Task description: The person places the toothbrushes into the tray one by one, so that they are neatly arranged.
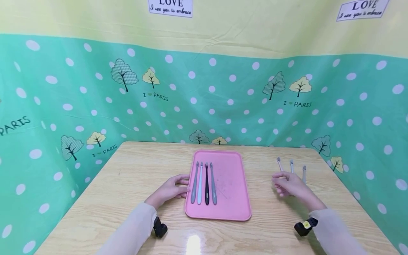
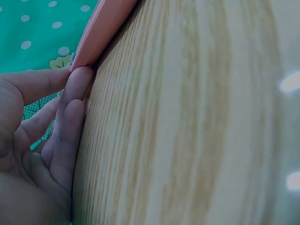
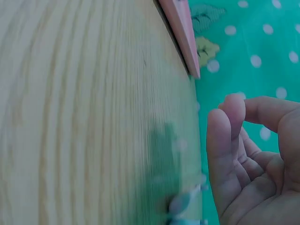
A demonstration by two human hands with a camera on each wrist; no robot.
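Along the left edge of the pink tray (image 1: 231, 209), my left hand (image 1: 172, 188) pinches the rim between thumb and fingers (image 2: 71, 136). Several toothbrushes lie side by side on the tray's left half, heads away from me: a grey one (image 1: 194, 184), a light blue one (image 1: 199, 184), a black one (image 1: 207, 184) and another grey one (image 1: 213, 184). Over the table at the right, my right hand (image 1: 291, 186) has loosely bent fingers and holds nothing. Just beyond it lie a pinkish toothbrush (image 1: 279, 163), a light blue one (image 1: 292, 166) and a grey one (image 1: 304, 173), their lower parts hidden by the hand.
The wooden table (image 1: 134, 166) carries the tray near its middle. A green and yellow curtain (image 1: 178, 120) with dots and trees hangs behind and at both sides. Each wrist wears a black camera, one at the left (image 1: 160, 227) and one at the right (image 1: 304, 227).
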